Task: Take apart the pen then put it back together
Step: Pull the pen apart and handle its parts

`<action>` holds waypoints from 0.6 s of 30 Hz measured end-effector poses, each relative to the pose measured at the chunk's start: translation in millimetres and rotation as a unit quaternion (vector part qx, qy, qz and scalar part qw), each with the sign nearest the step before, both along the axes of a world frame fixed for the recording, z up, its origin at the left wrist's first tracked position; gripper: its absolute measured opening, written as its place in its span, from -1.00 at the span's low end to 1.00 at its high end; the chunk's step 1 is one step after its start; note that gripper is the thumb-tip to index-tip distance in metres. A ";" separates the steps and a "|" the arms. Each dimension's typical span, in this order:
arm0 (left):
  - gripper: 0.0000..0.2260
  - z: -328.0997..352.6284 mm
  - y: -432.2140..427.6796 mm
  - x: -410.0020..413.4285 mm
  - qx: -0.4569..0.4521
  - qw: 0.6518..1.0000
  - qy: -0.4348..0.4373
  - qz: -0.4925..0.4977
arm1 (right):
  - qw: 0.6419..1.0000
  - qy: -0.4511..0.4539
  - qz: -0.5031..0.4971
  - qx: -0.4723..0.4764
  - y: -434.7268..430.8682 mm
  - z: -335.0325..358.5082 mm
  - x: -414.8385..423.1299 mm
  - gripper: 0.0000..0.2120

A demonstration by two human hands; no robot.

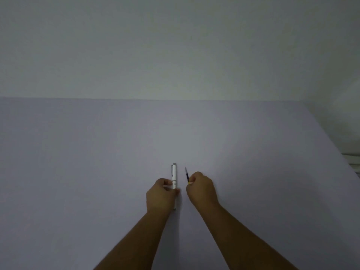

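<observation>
A white pen body with a clip and a grey cap end points away from me, near the table's middle. My left hand grips its lower half between thumb and fingers; the pen's tip end pokes out below the hand. A thin dark refill with a yellowish end is pinched in my right hand, just right of the pen body and parallel to it. The two parts are apart by a small gap. The fingers hide the refill's lower end.
The pale lilac table spreads wide around both hands. A plain wall rises behind its far edge. At the right edge, a pale ribbed object sits beyond the table's side.
</observation>
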State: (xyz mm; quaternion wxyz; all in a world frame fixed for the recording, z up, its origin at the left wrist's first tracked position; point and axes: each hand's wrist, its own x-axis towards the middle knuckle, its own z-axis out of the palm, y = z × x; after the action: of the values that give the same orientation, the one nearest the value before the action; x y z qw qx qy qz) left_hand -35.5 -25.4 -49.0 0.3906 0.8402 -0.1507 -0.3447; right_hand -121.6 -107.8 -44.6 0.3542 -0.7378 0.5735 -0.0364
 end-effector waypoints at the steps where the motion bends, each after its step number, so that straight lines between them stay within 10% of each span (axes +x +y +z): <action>1: -0.83 -0.3 -0.5 -0.5 0.000 1.000 -0.003 -0.003 | 1.000 -0.003 0.000 0.002 0.9 -0.3 0.4 -0.84; 18: -0.75 -3.1 -1.5 -3.1 0.011 1.000 -0.017 -0.009 | 0.999 -0.040 -0.012 0.024 10.3 0.1 -0.6 -0.90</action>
State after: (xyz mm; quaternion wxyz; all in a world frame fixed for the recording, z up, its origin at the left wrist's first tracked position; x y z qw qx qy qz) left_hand -38.6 -26.9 -52.1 0.3755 0.8487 -0.1615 -0.3357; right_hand -122.2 -97.5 -44.5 0.3937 -0.7204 0.5682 -0.0564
